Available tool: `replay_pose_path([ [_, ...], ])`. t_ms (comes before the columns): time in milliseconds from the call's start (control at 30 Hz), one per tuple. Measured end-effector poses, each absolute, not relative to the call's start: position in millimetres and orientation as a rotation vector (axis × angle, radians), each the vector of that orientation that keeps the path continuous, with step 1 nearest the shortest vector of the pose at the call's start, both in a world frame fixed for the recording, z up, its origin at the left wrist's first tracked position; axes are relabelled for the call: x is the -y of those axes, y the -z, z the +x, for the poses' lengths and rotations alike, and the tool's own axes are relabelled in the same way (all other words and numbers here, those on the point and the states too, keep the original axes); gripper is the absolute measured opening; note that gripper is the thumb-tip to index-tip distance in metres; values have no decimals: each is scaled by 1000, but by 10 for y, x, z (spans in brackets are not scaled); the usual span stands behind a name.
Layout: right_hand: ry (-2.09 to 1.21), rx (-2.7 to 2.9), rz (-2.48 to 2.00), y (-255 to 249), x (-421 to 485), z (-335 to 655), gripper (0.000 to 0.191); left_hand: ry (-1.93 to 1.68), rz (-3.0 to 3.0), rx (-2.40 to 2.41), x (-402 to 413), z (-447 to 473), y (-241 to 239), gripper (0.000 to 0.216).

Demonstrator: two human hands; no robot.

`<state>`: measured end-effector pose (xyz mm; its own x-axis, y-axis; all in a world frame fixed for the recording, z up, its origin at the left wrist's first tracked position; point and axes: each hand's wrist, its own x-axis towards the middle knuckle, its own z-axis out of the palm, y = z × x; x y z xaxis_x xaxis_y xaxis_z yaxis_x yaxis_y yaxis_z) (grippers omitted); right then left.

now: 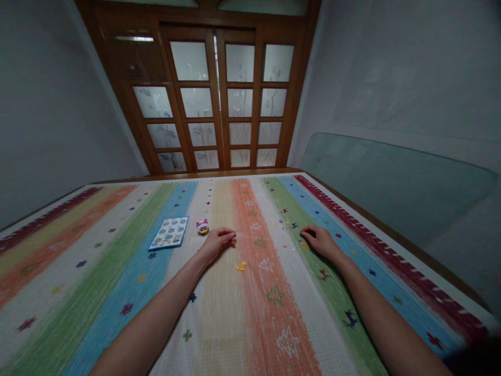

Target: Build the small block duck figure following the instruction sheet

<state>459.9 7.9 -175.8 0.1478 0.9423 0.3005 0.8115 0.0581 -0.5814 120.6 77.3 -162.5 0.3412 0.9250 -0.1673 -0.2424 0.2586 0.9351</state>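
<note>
My left hand [218, 242] rests over the cream stripe of the tablecloth, fingers curled together; whatever may be in them is hidden. Just beyond it stands a small purple, white and yellow building-block figure [202, 226]. A small cluster of yellow blocks [240, 266] lies nearer me, to the right of that hand. Over the green stripe, my right hand [320, 241] has thumb and fingertips brought together low at the cloth. Beside those fingertips lie several tiny loose blocks [301, 242], too small to make out clearly.
An instruction sheet [169, 233] with a blue border and grey round pictures lies left of the figure. The striped, patterned tablecloth [219, 324] covers the table. A pale green panel [391, 183] leans along the right wall. Wooden glazed doors [221, 94] stand behind the table.
</note>
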Motion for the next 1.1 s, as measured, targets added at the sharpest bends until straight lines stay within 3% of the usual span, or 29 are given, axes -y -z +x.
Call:
replay_pose_path([
  [1100,-279,1709,-1708,1790,-74,4594,18,-927,1028,-869,-760,1211,1618,23],
])
